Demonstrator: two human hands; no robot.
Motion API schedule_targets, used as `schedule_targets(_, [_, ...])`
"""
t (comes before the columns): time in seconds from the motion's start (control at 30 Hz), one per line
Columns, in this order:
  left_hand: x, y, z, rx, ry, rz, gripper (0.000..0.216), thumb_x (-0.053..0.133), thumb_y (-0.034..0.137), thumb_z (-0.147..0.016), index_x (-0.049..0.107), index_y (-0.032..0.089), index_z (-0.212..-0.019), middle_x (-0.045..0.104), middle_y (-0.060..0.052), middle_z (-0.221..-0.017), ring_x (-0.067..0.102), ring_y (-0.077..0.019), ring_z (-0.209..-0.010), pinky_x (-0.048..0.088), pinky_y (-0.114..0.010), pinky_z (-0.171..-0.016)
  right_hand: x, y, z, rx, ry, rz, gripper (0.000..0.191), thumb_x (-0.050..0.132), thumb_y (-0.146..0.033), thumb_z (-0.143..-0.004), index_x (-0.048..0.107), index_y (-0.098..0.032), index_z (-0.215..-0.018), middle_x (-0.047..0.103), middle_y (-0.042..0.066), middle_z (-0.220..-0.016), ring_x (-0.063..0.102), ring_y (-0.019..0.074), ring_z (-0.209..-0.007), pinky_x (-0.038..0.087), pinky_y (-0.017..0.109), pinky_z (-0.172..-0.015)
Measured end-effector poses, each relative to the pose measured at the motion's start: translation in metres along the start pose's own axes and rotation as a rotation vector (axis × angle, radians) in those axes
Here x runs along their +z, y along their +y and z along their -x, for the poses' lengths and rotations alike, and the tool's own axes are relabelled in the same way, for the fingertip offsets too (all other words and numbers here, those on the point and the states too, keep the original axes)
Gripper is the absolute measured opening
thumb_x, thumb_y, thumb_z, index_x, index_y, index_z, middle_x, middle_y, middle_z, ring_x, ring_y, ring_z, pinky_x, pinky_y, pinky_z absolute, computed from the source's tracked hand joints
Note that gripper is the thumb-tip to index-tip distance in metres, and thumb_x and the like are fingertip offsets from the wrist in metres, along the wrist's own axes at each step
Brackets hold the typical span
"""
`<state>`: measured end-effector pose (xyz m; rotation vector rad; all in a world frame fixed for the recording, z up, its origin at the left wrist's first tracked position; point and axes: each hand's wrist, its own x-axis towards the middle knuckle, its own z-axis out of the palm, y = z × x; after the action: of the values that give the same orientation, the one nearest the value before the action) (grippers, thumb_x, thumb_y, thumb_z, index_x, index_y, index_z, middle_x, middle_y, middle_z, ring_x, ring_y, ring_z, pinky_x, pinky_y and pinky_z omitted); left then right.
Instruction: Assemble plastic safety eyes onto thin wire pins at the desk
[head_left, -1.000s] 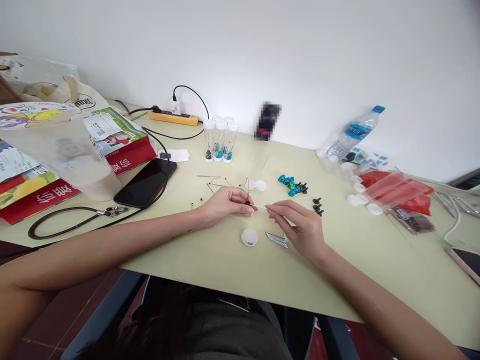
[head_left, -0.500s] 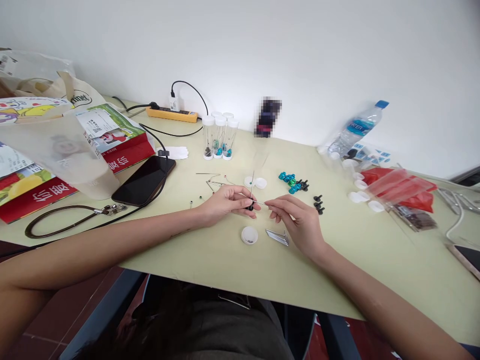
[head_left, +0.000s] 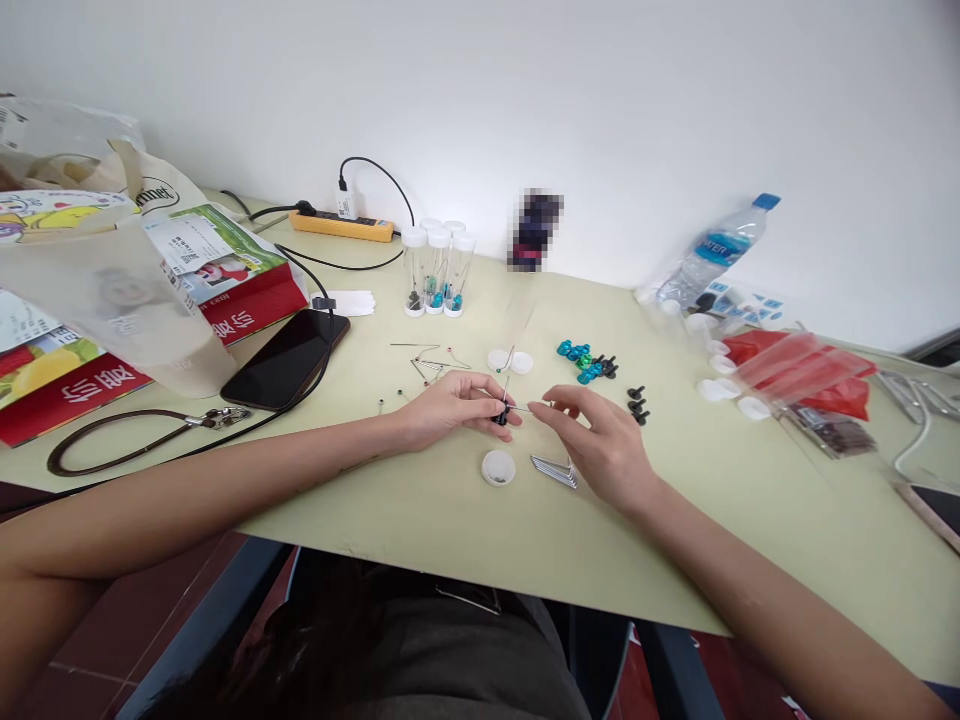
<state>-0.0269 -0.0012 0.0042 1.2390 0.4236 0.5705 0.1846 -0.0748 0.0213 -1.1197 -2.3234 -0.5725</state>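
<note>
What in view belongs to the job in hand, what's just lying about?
Job, likely:
- black part
- thin metal rod
- bent rods
- white cap
- blue knobs
- capped tubes

Lying about, apparently:
- black phone
- water bottle
- power strip
- red-sided boxes

Bare arms and bare hands, with dark, plain clothing at the waist and lap.
The left forearm (head_left: 247,485) and right forearm (head_left: 750,570) are slim and uncovered down to the left hand (head_left: 469,405) and right hand (head_left: 596,435); a thin dark mark, too small to read, runs along the lower edge of the left one near the wrist. The garment (head_left: 465,665) is charcoal grey, matte and softly creased, shading to black at the left, where blurred dark strands look like loose hair (head_left: 315,640). A slender, bent metallic outline (head_left: 480,603) crosses its upper front; whether it is a fastening is unclear.
</note>
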Motion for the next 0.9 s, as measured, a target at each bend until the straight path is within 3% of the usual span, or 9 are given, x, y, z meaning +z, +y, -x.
schedule_targets(0.47, [0.0029,0.0005,0.0011,-0.028,-0.037,-0.081,0.019,0.059,0.030,-0.079,0.053,0.013,-0.086,0.067,-0.010,-0.089,0.066,-0.0164,-0.075,0.050,-0.038,-0.081,-0.0074,-0.0039,-0.0031,-0.130,-0.038,0.073,0.025,0.041,-0.012,-0.089,0.057,-0.020,-0.105,0.062,0.008,-0.092,0.058,0.0174,-0.075,0.046,0.032,-0.067])
schedule_targets(0.9, [0.0033,0.0016,0.0020,0.034,-0.032,-0.193,0.017,0.054,0.029,-0.082,0.053,0.013,-0.089,0.066,-0.010,-0.089,0.066,-0.0168,-0.076,0.049,-0.035,-0.079,-0.0082,-0.0047,-0.0038,-0.118,-0.055,0.010,0.024,0.041,-0.014,-0.090,0.058,-0.019,-0.106,0.063,0.007,-0.083,0.059,0.0169,-0.072,0.045,0.030,-0.064])
